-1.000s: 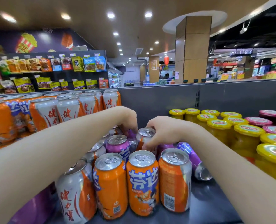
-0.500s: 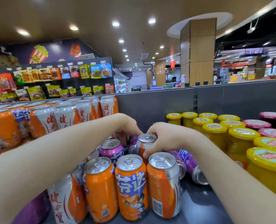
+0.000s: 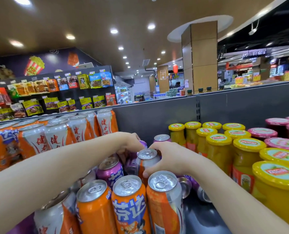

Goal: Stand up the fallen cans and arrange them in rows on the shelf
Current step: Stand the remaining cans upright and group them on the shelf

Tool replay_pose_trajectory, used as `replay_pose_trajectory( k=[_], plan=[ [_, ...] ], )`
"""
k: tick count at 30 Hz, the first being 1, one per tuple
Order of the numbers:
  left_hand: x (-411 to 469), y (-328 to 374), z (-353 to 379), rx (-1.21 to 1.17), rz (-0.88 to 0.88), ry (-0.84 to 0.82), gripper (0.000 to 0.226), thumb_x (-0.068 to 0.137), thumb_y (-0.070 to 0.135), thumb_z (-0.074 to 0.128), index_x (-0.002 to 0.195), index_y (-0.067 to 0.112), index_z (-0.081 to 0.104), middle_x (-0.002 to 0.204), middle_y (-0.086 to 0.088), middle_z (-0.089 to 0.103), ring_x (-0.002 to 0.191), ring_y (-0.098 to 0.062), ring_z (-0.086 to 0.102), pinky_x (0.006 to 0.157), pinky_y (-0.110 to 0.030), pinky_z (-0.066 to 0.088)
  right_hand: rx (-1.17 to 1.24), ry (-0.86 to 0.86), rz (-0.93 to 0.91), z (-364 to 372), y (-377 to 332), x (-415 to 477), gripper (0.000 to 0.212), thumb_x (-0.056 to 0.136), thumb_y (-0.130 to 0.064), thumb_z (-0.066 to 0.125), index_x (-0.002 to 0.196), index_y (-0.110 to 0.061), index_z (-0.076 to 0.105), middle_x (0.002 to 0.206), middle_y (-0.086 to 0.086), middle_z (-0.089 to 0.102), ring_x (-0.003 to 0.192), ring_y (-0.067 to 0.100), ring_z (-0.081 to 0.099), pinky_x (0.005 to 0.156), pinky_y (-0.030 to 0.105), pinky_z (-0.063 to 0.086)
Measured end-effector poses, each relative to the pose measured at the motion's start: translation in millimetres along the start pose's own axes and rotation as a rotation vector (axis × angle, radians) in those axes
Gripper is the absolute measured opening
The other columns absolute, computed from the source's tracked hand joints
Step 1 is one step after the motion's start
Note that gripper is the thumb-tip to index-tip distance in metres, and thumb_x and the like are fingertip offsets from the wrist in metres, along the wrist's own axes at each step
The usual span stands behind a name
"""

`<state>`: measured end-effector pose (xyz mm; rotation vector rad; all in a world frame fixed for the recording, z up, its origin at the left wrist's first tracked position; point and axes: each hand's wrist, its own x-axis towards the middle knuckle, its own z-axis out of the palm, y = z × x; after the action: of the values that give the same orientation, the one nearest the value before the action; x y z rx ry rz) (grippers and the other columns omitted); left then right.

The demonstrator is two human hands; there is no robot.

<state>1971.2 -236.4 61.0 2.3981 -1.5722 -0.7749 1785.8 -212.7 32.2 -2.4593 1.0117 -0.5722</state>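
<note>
Three orange cans stand upright in a front row (image 3: 129,205) on the dark shelf (image 3: 201,218). Behind them my right hand (image 3: 170,157) grips an upright orange-and-silver can (image 3: 146,159) by its side. My left hand (image 3: 132,143) reaches past it and closes on a purple can (image 3: 143,143) that is mostly hidden. An upright purple can (image 3: 110,169) stands left of the held one. Another purple can (image 3: 161,137) stands near the back wall. Purple cans lie on their sides (image 3: 197,188) under my right forearm.
Rows of orange and white cans (image 3: 59,135) fill the left side. Yellow-lidded jars (image 3: 248,156) and pink-lidded jars (image 3: 282,132) crowd the right. A grey back wall (image 3: 157,119) closes the shelf behind. A white-and-orange can (image 3: 55,215) leans at the front left.
The view has shifted right and down slightly. My right hand keeps its hold on the orange-and-silver can. My left hand has moved further back onto a purple can.
</note>
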Motion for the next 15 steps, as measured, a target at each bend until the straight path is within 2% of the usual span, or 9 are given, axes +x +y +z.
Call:
replay_pose_trajectory(
  k=[4,8,11,13,15],
  plan=[
    [-6,-8,-10,0.027,0.165,0.193,0.065,0.079,0.029,0.083,0.129,0.021,0.043,0.112,-0.007,0.058,0.091,-0.021,0.063,0.074,-0.038,0.061,0.012,0.013,0.006,0,-2,-3,0.05,0.066,-0.053,0.086,0.107,-0.031,0.065,0.097,-0.011,0.069,0.087,0.007,0.064,0.072,0.028,0.053],
    [-13,-22,-11,0.109,0.319,0.193,0.093,0.078,0.024,0.086,0.151,0.026,0.027,0.128,0.0,0.052,0.115,-0.021,0.058,0.097,-0.035,0.053,0.041,0.003,0.024,1,-4,-4,0.053,0.067,-0.052,0.086,0.112,-0.034,0.064,0.099,-0.015,0.069,0.087,0.002,0.063,0.071,0.024,0.053],
    [-19,-27,-14,0.337,0.371,0.226,0.089,0.075,0.034,0.086,0.15,0.023,0.039,0.144,0.001,0.051,0.126,-0.021,0.053,0.101,-0.035,0.05,0.019,-0.007,0.042,1,-5,-6,0.055,0.066,-0.052,0.086,0.113,-0.036,0.063,0.1,-0.015,0.07,0.089,0.004,0.065,0.078,0.03,0.058],
    [-23,-27,-16,0.511,0.376,0.251,0.085,0.074,0.046,0.085,0.145,0.02,0.045,0.141,-0.001,0.055,0.121,-0.022,0.056,0.099,-0.037,0.05,0.016,-0.04,0.053,-3,-5,-8,0.052,0.071,-0.044,0.085,0.117,-0.034,0.062,0.104,-0.013,0.07,0.093,0.009,0.067,0.08,0.032,0.059],
    [-27,-26,-15,0.586,0.377,0.249,0.087,0.073,0.052,0.084,0.144,0.02,0.045,0.139,-0.002,0.056,0.118,-0.023,0.057,0.098,-0.037,0.051,0.081,-0.078,0.086,-10,-4,-12,0.058,0.076,-0.033,0.083,0.129,-0.031,0.058,0.114,-0.009,0.068,0.097,0.011,0.067,0.078,0.029,0.058]
  ],
)
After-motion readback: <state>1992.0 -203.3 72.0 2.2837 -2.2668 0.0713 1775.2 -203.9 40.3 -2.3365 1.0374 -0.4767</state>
